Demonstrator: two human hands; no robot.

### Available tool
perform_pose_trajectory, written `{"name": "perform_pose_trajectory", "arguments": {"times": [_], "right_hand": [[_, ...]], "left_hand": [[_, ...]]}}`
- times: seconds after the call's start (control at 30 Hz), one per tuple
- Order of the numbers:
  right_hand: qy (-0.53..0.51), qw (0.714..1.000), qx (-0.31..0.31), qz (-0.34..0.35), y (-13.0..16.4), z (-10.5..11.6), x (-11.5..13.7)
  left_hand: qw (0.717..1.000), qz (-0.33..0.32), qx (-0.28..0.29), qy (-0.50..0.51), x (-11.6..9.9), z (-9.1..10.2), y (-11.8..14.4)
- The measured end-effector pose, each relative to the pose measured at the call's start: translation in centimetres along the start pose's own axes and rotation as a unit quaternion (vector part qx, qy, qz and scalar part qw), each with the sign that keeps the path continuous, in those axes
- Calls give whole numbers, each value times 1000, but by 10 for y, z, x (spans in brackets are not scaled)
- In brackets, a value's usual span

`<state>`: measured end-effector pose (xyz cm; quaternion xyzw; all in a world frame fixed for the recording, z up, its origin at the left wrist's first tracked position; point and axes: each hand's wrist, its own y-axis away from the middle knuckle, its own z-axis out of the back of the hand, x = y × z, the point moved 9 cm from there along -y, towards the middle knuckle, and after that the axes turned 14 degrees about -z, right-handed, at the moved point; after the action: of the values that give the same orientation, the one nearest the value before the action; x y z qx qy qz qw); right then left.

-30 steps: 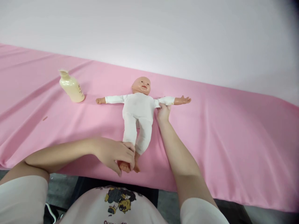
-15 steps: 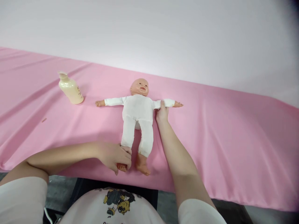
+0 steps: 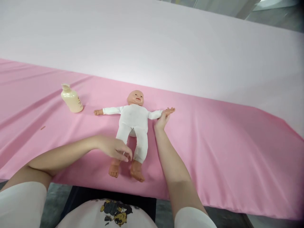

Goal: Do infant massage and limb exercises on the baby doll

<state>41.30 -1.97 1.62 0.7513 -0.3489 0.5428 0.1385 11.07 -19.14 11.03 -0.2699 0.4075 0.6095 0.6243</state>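
Doll [image 3: 134, 126] lies lengthwise up the frame centre; left hand [image 3: 114, 148], fingers loosely curled, touches its lower leg; right hand [image 3: 161, 119] pinches the outstretched arm.

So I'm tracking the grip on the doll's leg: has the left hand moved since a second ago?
Yes. The left hand has slid up the doll, from its foot to the lower leg, toward the cream bottle; the foot now shows bare.

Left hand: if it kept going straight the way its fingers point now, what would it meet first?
Probably the doll's far leg. The left hand lies over the doll's near shin, fingers pointing right across the legs; the far leg in white is next in that line, though height above it is unclear.
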Motion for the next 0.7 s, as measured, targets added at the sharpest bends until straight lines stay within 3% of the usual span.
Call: {"name": "perform_pose_trajectory", "arguments": {"times": [0.1,0.23,0.37,0.47,0.57,0.7], "right_hand": [[-2,999,30,11,12,-17,10],[27,994,101,-18,28,-39,9],[57,986,155,-31,38,-54,9],[112,978,176,-24,43,-60,9],[159,966,201,-24,47,-66,8],[166,965,204,-19,49,-65,10]], "left_hand": [[999,-23,-41,-12,-7,31,-29],[966,-78,-229,-91,1,112,-78],[882,-64,-461,-75,57,179,-102],[820,-45,-571,-22,106,191,-101],[827,-84,-556,4,126,181,-104],[841,-126,-526,8,124,173,-103]]}}
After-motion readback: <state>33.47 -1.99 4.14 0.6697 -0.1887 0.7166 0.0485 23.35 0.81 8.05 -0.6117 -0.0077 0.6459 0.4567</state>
